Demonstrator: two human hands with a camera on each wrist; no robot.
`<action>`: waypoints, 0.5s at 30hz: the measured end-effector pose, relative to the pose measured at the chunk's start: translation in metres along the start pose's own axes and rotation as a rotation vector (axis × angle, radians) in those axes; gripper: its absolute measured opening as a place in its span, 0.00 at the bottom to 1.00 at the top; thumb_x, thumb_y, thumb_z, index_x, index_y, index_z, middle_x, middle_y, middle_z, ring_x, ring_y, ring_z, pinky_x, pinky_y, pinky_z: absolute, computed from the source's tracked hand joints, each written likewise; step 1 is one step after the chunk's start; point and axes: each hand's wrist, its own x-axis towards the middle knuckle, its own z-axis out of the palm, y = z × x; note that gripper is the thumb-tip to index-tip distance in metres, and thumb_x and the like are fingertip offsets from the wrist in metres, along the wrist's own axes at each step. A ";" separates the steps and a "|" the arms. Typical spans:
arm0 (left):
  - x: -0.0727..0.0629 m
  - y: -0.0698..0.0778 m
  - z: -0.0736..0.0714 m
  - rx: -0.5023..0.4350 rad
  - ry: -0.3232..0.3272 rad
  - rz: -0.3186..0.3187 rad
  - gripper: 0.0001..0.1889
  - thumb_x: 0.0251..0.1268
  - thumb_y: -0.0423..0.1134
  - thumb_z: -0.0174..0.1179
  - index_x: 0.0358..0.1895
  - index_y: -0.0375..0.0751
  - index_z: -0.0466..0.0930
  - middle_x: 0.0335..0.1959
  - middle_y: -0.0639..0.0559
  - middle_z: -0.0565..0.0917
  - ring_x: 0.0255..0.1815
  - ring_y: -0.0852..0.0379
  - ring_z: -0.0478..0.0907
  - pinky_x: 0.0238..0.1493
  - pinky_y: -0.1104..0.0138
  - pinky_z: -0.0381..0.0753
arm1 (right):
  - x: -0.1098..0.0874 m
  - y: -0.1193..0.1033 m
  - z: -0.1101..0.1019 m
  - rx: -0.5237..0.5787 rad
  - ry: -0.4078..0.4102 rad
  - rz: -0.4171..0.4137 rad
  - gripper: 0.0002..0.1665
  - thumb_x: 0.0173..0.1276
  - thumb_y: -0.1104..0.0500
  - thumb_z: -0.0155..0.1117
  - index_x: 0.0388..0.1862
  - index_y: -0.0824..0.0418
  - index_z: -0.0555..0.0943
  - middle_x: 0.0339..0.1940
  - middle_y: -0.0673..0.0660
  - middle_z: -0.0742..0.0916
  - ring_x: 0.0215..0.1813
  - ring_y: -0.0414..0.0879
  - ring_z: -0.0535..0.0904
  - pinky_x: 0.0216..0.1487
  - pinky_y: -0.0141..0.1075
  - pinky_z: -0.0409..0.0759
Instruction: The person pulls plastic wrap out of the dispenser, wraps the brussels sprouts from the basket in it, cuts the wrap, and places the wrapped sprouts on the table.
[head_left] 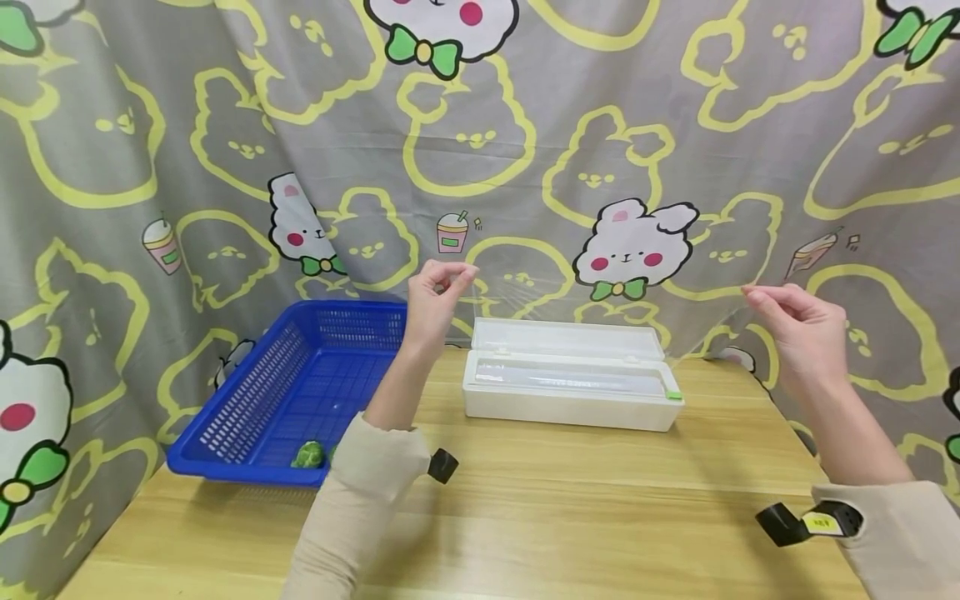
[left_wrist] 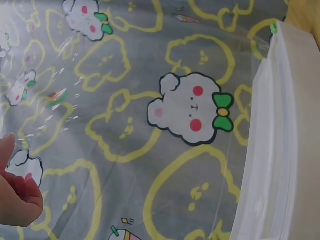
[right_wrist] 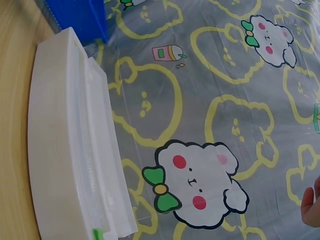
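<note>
Left hand (head_left: 437,304) and right hand (head_left: 808,337) pinch clear film (left_wrist: 70,95) thumb-to-finger; only the head view shows green vegetables (head_left: 308,455).

We see glossy plastic against matt cloth.
The clear film (left_wrist: 55,102) shines in thin streaks; the white box (head_left: 570,410) is smooth plastic, the blue basket (head_left: 240,477) perforated plastic, the tabletop (head_left: 570,500) smooth wood-grain, the curtain (head_left: 517,100) creased cloth.

No legible text (yellow label (head_left: 821,523) blurry)

Bright head view, soft shadows on table (head_left: 600,508), dimmer wrist views, glints on film (left_wrist: 71,118)
</note>
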 end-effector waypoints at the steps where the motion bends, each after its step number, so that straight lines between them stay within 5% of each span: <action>1: -0.001 0.000 -0.001 0.008 -0.004 0.009 0.09 0.57 0.30 0.60 0.36 0.24 0.79 0.22 0.56 0.63 0.27 0.64 0.58 0.28 0.75 0.59 | -0.001 0.001 -0.001 0.003 0.002 -0.004 0.06 0.55 0.75 0.61 0.30 0.70 0.84 0.26 0.52 0.85 0.33 0.38 0.78 0.37 0.22 0.76; 10: -0.021 0.001 -0.009 0.068 -0.034 0.113 0.07 0.55 0.28 0.61 0.33 0.24 0.80 0.22 0.54 0.62 0.24 0.64 0.58 0.25 0.76 0.57 | -0.026 -0.004 -0.007 -0.007 -0.010 -0.019 0.08 0.56 0.76 0.60 0.33 0.72 0.84 0.27 0.52 0.85 0.34 0.37 0.75 0.36 0.20 0.74; 15: -0.036 0.003 -0.017 0.070 -0.067 0.139 0.06 0.53 0.26 0.62 0.31 0.23 0.80 0.22 0.56 0.62 0.24 0.64 0.59 0.23 0.77 0.60 | -0.042 -0.007 -0.013 -0.128 -0.011 -0.015 0.08 0.56 0.75 0.61 0.34 0.71 0.84 0.26 0.49 0.84 0.33 0.36 0.71 0.33 0.20 0.70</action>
